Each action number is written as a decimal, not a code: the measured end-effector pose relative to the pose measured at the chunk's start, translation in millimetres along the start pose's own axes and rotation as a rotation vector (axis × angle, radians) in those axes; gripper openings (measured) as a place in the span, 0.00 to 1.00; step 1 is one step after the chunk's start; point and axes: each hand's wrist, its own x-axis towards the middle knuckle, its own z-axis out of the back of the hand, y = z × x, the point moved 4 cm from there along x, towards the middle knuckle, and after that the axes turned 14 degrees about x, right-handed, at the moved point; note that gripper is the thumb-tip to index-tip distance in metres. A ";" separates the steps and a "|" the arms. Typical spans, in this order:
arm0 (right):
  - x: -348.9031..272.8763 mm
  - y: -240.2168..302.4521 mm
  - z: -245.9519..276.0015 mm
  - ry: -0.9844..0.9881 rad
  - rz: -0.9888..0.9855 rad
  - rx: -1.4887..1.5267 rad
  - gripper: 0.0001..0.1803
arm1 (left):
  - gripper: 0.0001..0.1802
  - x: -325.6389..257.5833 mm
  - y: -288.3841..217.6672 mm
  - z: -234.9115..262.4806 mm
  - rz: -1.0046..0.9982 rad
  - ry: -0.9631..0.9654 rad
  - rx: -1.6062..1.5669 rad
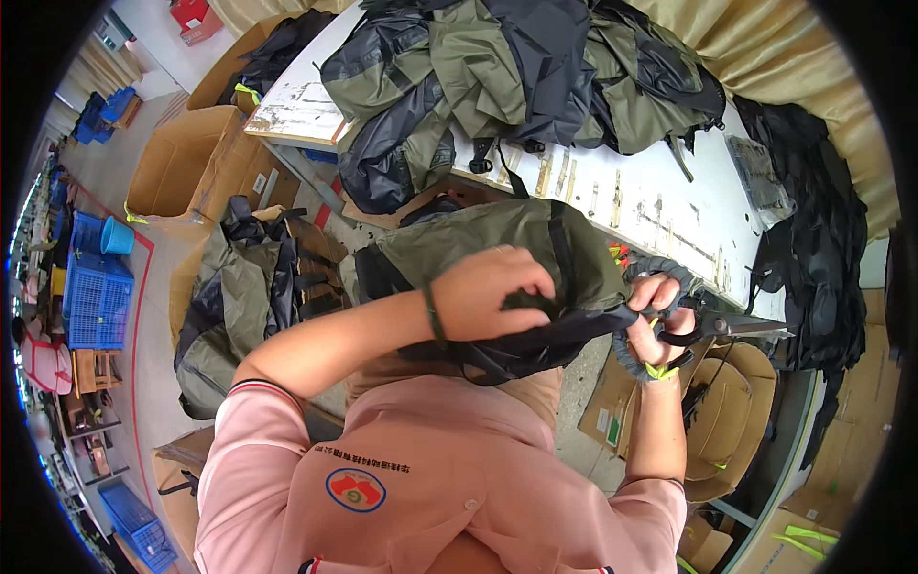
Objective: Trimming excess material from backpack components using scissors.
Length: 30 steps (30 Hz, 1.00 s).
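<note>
An olive-green and black bag [488, 234] lies across my lap, its fabric bunched and folded. My left hand [492, 292] rests over its near side with curled fingers, olive cloth showing between thumb and forefinger. At the bag's right end, my right hand [655, 320] holds scissors [736, 325], their blades pointing right, away from the bag. The scissor handles look wrapped in dark grey material. Thumb and fingers of that same hand also meet the bag's edge. Part of the left hand's grip is hidden in the folds.
A white worktable [660, 210] with worn tape marks stands ahead, heaped with similar bags [516, 67]. Another green-black bag [239, 297] hangs at the left near open cardboard boxes [182, 167]. Black straps or fabric [813, 239] drape at the right, above a cardboard box [732, 421].
</note>
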 end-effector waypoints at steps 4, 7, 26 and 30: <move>1.2 -0.9 -4.6 0.076 -0.030 -0.032 0.18 | 0.08 -1.7 6.6 -34.9 -0.044 0.032 0.005; -2.9 1.5 1.1 0.045 -0.083 -0.049 0.18 | 0.07 -4.4 11.5 -34.1 -0.036 -0.005 -0.027; 0.9 14.1 16.5 0.076 -0.744 -0.572 0.16 | 0.03 -28.6 41.8 -47.6 0.387 0.172 -0.760; -3.2 -14.4 -12.2 0.135 -0.768 -0.404 0.15 | 0.09 -31.3 35.4 -55.8 0.384 0.230 -0.720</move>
